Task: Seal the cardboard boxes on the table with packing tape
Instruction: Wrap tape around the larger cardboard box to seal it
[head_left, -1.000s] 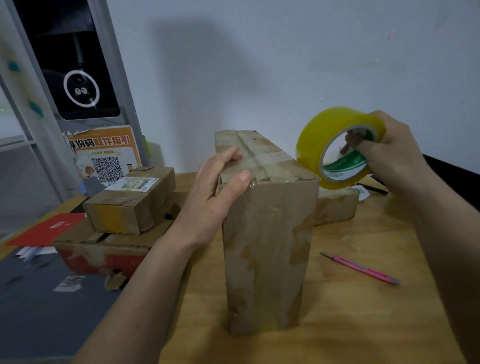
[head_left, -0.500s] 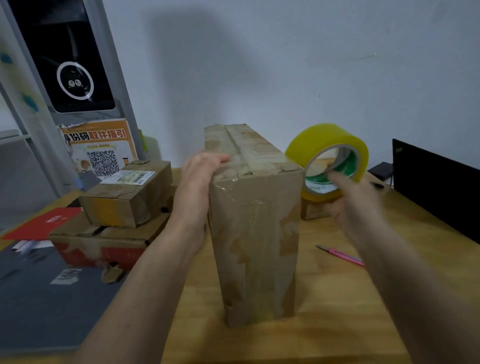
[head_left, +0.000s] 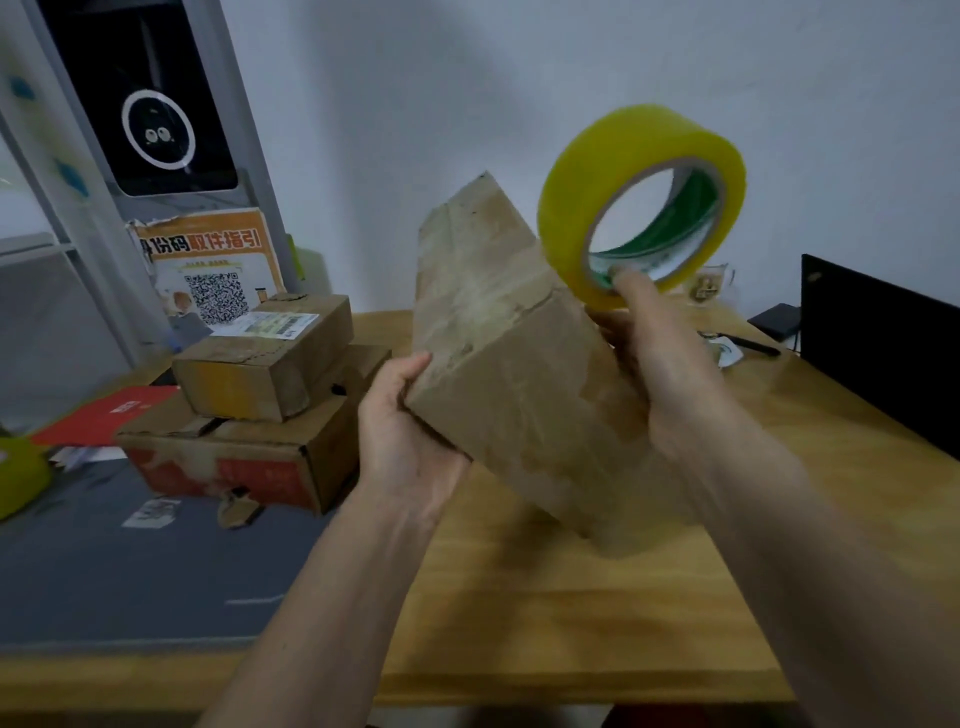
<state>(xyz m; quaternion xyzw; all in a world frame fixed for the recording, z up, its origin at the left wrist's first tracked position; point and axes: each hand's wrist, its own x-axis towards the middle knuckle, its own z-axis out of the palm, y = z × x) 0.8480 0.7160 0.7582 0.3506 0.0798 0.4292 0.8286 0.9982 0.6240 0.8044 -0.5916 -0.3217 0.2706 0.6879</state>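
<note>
An orange poster (head_left: 208, 260) behind the stacked boxes (head_left: 249, 410) reads "取件指引" above a QR code; the top box's label is unreadable.

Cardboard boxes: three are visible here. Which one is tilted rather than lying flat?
The tall box, tipped over between the left hand and right hand. The small labelled box lies flat on the red-printed box.

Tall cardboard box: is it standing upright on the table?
No, the tall cardboard box is tilted, gripped by the left hand at its lower corner.
</note>
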